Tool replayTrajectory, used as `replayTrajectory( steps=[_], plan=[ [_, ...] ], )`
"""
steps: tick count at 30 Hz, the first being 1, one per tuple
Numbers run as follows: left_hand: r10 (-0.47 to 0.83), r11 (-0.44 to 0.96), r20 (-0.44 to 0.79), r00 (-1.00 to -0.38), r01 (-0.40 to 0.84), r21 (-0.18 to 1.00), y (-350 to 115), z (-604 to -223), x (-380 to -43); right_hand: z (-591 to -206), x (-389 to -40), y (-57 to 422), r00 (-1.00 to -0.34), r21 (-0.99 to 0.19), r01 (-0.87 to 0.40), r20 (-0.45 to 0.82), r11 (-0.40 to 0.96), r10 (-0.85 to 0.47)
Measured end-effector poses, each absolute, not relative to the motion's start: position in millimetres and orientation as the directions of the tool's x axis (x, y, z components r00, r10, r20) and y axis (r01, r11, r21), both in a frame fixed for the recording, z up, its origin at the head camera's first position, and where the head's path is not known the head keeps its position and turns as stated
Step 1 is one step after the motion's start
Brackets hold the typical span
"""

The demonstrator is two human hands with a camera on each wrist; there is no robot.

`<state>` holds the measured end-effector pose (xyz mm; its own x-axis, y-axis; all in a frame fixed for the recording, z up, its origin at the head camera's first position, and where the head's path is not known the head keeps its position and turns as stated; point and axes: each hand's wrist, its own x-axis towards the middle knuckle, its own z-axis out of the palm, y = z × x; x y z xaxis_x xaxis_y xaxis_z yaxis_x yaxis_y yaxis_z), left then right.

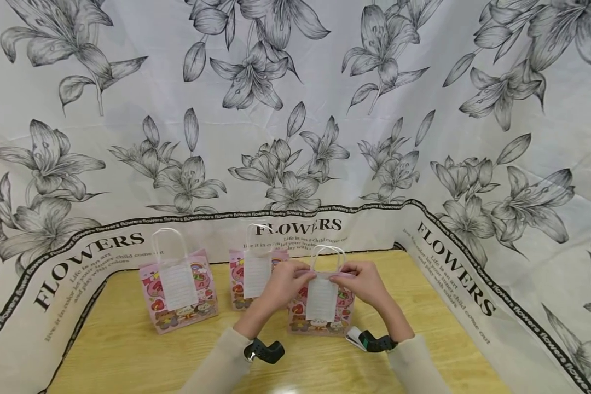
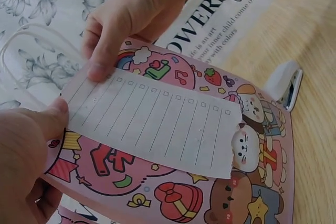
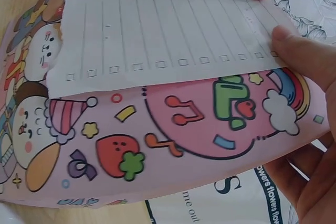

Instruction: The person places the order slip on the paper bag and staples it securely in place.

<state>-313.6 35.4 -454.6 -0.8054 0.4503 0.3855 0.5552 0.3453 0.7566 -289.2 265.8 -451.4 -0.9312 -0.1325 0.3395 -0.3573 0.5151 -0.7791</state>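
Observation:
A pink cartoon-printed paper gift bag (image 1: 297, 323) with white handles stands upright on the table. Down its front hangs a white lined checklist slip (image 2: 152, 124) with small boxes along one side and a ragged lower end. At the bag's top left, my left hand (image 1: 287, 284) pinches the rim, thumb at the slip's upper edge. My right hand (image 1: 366, 280) pinches the opposite side of the rim, its thumb (image 3: 296, 51) on the slip's upper corner. Beside the bag's lower right corner lies a white stapler (image 2: 286, 82), partly behind my right wrist in the head view.
Two similar gift bags, one at the left (image 1: 152, 298) and one in the middle (image 1: 236, 276), stand on the wooden table (image 1: 128, 361), each with a lined slip on its front. A flower-printed cloth (image 1: 295, 137) hangs behind and along the sides.

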Motion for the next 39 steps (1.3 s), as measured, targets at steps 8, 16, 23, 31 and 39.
replayTrajectory(
  steps=[8, 16, 23, 31, 39],
  plan=[
    [0.444, 0.338, 0.439, -0.781, 0.600, 0.725, 37, -460, -318, -467, -288, 267, -0.910, -0.789, -0.396, 0.407, 0.469, -0.084],
    [0.428, 0.324, 0.444, -0.787, 0.592, 0.738, 38, -459, -314, -459, -281, 261, -0.873, -0.748, -0.465, 0.477, 0.473, -0.105],
    [0.405, 0.310, 0.480, -0.778, 0.611, 0.728, 39, -459, -317, -435, -268, 252, -0.897, -0.774, -0.430, 0.427, 0.464, -0.119],
    [0.423, 0.284, 0.456, -0.783, 0.592, 0.754, 41, -463, -316, -440, -265, 256, -0.892, -0.781, -0.437, 0.441, 0.446, -0.102],
    [0.429, 0.276, 0.458, -0.778, 0.596, 0.754, 41, -463, -316, -444, -266, 257, -0.872, -0.759, -0.467, 0.480, 0.454, -0.094]
  ],
)
